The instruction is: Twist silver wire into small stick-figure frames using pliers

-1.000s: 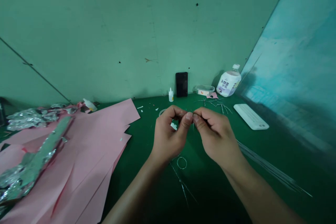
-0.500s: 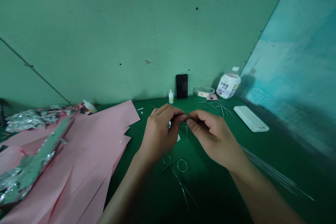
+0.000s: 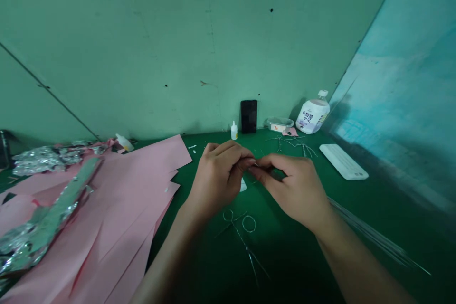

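Thin wire point(image 3: 255, 164) looks held at the fingertips of the left hand point(image 3: 217, 183), thumb and fingers closed on it, above the middle of the bench point(image 3: 285, 266). The right hand point(image 3: 294, 191) curls in just beside it, its hold too small to tell. Fine shaping seems in hand, calling for a steady pinch; a looped wire piece point(image 3: 244, 244) lies below the hands.

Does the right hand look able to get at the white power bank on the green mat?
Probably yes: the right hand sits close to the white power bank, and only the green mat lies between them, with nothing visibly blocking the way.
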